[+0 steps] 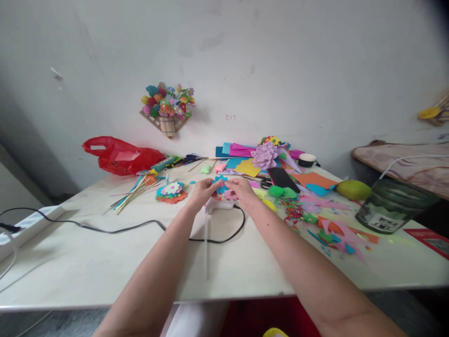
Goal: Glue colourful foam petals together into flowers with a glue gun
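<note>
Between my two hands is a blue flower cutout (220, 183), gripped at its edges above the table. My left hand (203, 192) pinches its left side, and my right hand (242, 188) pinches the right side. Just below them lies a white glue gun (218, 204), a long glue stick (206, 248) jutting from it toward me and a black cord at its right. A pink flower cutout (230, 195) lies beside my right hand. To the left of my hands sits a stack of flower cutouts (171, 191) in white, pink, blue and orange.
Stick-like stems (131, 194) and a red plastic bag (121, 155) lie at the left, near a white power strip (31, 224). At the right are a phone (282, 179), coloured scraps (336, 234), a green mango-like fruit (353, 190) and a glass jar (394, 206). The black cord (115, 231) crosses the table.
</note>
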`<state>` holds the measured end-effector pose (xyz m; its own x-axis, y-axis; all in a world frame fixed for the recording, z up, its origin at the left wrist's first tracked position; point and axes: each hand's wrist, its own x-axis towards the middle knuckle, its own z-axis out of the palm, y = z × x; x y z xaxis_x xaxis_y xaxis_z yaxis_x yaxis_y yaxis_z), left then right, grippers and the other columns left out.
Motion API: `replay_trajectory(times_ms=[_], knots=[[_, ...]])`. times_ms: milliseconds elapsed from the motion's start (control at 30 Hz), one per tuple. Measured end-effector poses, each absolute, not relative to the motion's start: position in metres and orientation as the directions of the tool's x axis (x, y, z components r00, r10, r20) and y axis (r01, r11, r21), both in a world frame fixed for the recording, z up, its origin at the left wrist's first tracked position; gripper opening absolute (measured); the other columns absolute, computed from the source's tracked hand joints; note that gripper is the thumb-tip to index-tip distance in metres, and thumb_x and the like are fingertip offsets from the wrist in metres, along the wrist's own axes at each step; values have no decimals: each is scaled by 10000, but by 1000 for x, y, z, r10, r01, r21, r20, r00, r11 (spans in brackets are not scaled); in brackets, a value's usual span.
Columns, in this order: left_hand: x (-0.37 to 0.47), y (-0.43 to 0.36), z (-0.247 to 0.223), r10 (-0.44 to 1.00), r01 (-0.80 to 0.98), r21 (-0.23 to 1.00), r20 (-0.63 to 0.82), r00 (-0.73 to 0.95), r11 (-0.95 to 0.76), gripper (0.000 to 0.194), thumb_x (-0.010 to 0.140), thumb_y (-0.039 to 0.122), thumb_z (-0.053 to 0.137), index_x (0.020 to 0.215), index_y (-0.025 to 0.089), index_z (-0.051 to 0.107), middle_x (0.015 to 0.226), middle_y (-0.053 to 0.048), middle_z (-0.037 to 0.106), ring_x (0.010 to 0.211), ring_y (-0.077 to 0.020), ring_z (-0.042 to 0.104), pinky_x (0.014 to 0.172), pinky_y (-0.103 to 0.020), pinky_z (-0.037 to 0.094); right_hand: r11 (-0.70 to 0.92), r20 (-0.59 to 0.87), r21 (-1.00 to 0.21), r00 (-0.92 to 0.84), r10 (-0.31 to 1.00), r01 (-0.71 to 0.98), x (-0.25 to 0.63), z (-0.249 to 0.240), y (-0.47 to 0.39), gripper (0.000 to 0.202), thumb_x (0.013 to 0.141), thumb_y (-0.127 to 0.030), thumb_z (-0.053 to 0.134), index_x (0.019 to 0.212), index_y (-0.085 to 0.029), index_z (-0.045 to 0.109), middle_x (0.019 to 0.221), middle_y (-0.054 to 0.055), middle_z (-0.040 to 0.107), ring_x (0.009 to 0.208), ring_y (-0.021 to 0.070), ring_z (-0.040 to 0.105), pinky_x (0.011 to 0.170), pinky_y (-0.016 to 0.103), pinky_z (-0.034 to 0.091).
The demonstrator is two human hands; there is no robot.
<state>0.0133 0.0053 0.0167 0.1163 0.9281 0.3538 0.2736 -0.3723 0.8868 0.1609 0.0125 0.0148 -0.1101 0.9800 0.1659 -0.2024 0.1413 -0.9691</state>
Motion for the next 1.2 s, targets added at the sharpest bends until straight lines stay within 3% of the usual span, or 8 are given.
replay_trajectory(times_ms=[333,467,700,1100,1200], knots=[[15,8,13,917,272,875,383,115,-400,364,691,510,555,656,148,540,556,17,529,505,-96,506,482,-204,385,62,107,-971,-188,976,-229,161,12,12,243,557,-355,682,644,-144,597,492,-39,519,385,53,420,375,188,288],[15,8,12,915,259,878,387,111,-403,352,698,496,553,643,150,527,544,19,528,489,-91,494,476,-201,380,57,116,-967,-231,966,-250,162,14,11,268,563,-382,691,681,-153,618,594,-17,574,443,56,449,410,197,309],[19,5,16,920,183,907,351,175,-380,399,745,529,477,608,154,499,492,12,525,450,-88,481,474,-204,383,59,100,-972,-177,979,-226,161,12,14,300,502,-382,733,627,-149,592,570,-32,555,397,44,408,399,205,285],[26,-3,20,876,449,772,480,52,-449,389,739,516,487,562,172,448,430,30,471,422,-85,448,436,-194,319,62,87,-972,-106,991,-226,160,11,14,282,499,-366,721,580,-153,554,557,-37,546,385,51,414,396,216,300],[27,-2,19,874,443,775,485,41,-451,382,744,512,484,572,174,439,439,40,450,422,-81,446,433,-192,315,53,82,-969,-112,990,-240,159,12,14,283,492,-362,726,576,-156,551,539,-44,533,378,53,406,394,218,287]])
